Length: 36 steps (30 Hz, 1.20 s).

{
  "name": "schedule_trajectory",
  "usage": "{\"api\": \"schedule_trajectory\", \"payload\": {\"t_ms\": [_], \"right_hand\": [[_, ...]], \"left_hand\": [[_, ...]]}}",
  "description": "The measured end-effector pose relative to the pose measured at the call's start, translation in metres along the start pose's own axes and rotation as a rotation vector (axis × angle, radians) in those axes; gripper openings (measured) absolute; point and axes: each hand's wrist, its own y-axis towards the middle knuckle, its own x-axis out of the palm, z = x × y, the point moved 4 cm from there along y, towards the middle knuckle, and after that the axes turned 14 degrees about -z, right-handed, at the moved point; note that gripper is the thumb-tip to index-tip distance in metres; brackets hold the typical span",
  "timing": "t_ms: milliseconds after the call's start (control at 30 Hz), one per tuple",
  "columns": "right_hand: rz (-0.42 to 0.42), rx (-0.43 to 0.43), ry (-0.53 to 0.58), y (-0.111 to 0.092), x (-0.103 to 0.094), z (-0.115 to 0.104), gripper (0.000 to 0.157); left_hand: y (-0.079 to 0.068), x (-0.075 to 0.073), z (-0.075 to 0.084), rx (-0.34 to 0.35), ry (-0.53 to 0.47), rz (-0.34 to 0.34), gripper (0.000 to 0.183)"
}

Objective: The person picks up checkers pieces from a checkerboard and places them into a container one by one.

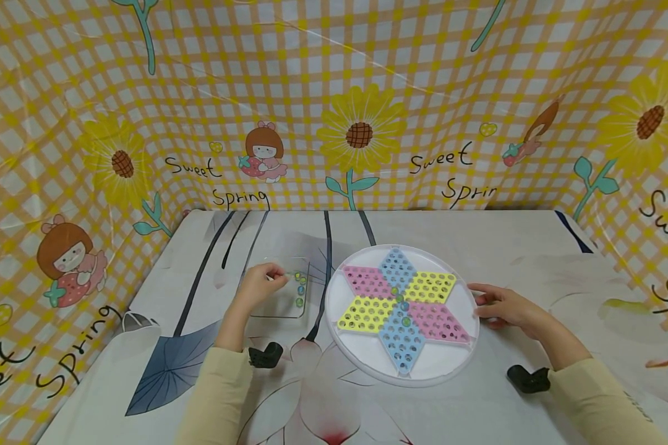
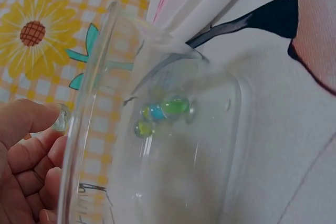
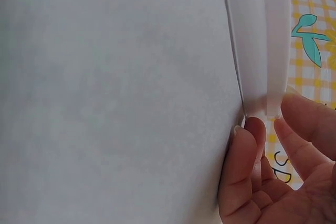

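Note:
My left hand (image 1: 260,286) is over the left part of a clear plastic box (image 1: 281,317). In the left wrist view, its thumb and index finger pinch a clear glass marble (image 2: 63,117) close beside the box wall. Several green, yellow and blue marbles (image 2: 176,105) lie inside along one side. Right of the box is a round white Chinese checkers board (image 1: 353,346) with a pink, yellow and blue star. A line of marbles (image 1: 404,306) runs from its centre into the near blue point. My right hand (image 1: 509,307) holds the board's right rim (image 3: 277,77) between thumb and fingers.
A white cloth with dark stems and flowers covers the table (image 1: 356,402). Behind and at both sides hangs a yellow checked curtain (image 1: 300,74) with sunflowers. Black wrist mounts (image 1: 266,355) sit by both sleeves.

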Motion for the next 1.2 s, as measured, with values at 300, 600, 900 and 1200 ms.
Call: {"api": "schedule_trajectory", "payload": {"t_ms": [300, 600, 900, 1200], "right_hand": [[0.003, -0.004, -0.007, 0.000, 0.000, -0.001, 0.069], [0.011, 0.004, -0.016, 0.000, -0.001, -0.001, 0.069], [0.007, 0.006, -0.008, 0.000, 0.000, -0.001, 0.070], [0.012, 0.003, -0.005, -0.001, 0.001, -0.002, 0.071]], "left_hand": [[0.000, -0.001, -0.003, -0.024, -0.010, -0.012, 0.020], [0.001, -0.002, -0.003, -0.028, -0.023, -0.002, 0.019], [0.001, -0.001, -0.002, -0.021, -0.015, 0.012, 0.019], [0.007, 0.006, 0.008, 0.026, -0.059, -0.019, 0.017]]}}
